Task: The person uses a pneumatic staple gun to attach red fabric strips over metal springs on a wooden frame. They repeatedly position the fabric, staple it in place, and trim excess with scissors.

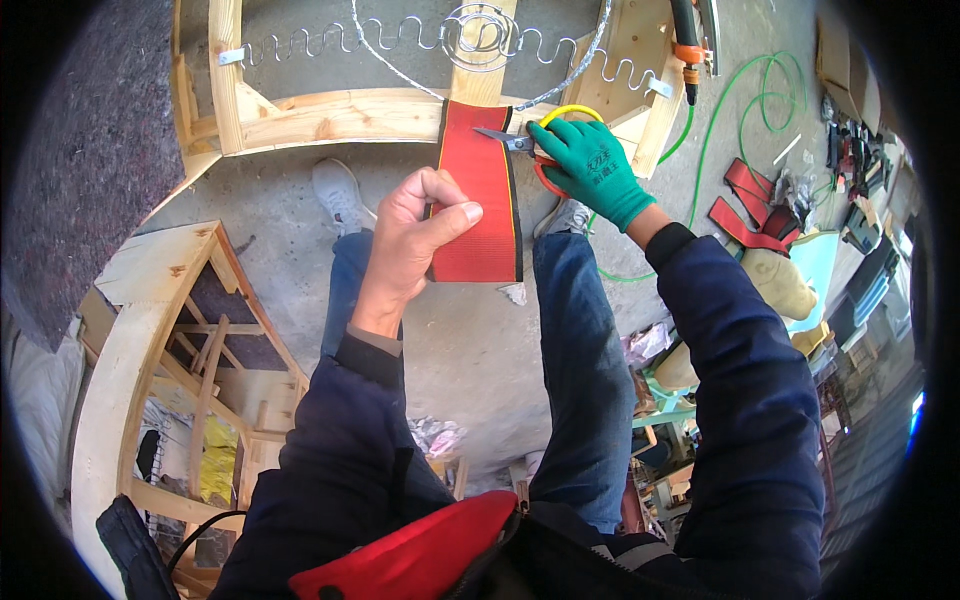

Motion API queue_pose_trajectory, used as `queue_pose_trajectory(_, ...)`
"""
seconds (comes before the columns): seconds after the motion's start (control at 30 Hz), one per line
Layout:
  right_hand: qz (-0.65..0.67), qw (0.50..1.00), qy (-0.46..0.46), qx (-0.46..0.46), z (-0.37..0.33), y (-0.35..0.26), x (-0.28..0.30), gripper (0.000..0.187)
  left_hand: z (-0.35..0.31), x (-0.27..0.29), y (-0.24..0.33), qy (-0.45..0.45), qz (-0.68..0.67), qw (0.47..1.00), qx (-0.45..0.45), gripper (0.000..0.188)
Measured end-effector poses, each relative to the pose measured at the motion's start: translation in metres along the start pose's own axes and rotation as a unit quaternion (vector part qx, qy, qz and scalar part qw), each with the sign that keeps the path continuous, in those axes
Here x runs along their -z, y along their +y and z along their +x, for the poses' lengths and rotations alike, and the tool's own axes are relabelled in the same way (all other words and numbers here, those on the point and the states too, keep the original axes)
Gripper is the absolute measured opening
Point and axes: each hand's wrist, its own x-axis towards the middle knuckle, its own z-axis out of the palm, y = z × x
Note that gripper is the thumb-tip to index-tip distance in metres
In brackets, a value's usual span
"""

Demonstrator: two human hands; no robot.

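Observation:
A wide red webbing strap (482,235) with dark edges and thin yellow lines hangs from the front rail of a wooden frame (345,120). My bare left hand (418,235) is closed at the strap's left edge, thumb over its face; the curled fingertips are partly hidden. In a green glove, my right hand (598,168) grips scissors (520,144) by their yellow and orange handles. Their blades point left and lie over the upper part of the strap, just below the rail. Whether they touch the webbing I cannot tell.
Zigzag springs (330,38) span the frame. An orange-black air tool (688,55) with a green hose (690,150) is at the upper right. Another wooden frame (150,330) stands left. Red webbing pieces (752,215) lie on the floor among clutter. My legs (580,370) straddle the strap.

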Motion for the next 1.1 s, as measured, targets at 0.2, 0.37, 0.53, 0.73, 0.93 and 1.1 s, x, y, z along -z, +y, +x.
queue_pose_trajectory(0.2,-0.001,1.0,-0.018,-0.025,0.002,0.0,-0.004,0.053,0.001,0.006,0.006,-0.006,-0.009,1.0,0.007,0.018)
queue_pose_trajectory(0.37,0.017,0.999,-0.007,-0.036,0.0,-0.005,-0.002,0.051,0.001,0.013,0.008,-0.011,0.006,1.0,0.016,0.018)
queue_pose_trajectory(0.53,0.021,0.999,-0.019,-0.025,0.004,-0.003,0.0,0.054,0.002,0.018,0.006,-0.023,0.001,1.0,0.016,0.018)
queue_pose_trajectory(0.73,0.02,0.997,-0.052,-0.045,0.009,-0.008,0.0,0.063,0.002,0.019,0.01,-0.024,0.001,1.0,0.013,0.019)
queue_pose_trajectory(0.93,0.009,0.998,-0.015,-0.066,0.01,-0.023,-0.009,0.062,0.003,0.015,0.011,-0.031,0.006,0.999,0.018,0.022)
queue_pose_trajectory(1.1,0.018,0.997,0.022,-0.067,0.01,-0.023,-0.015,0.055,0.005,0.019,0.016,-0.019,-0.011,0.999,0.025,0.023)
